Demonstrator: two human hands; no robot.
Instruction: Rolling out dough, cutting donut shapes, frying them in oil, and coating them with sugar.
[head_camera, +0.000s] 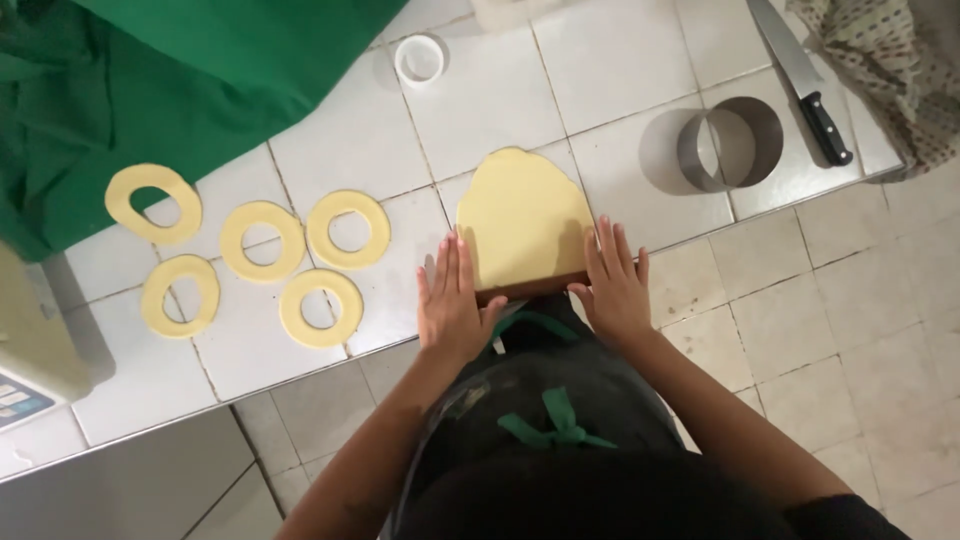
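Head view: both hands, left hand (452, 300) and right hand (615, 285), are pressing flat with fingers spread, grasping nothing, on a rolling pin (530, 288) lying crosswise at the tiled table's (480, 90) near edge; the dough sheet (525, 215) is stretching lengthwise away between them.

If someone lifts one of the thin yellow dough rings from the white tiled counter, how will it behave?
The thin yellow dough ring would probably flop and stretch, since it looks flat and soft. The ring at the far left is already misshapen, so distortion seems likely. It may stick slightly to the white tiled counter.

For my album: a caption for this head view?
Both hands, left and right, roll dough beside five dough rings.
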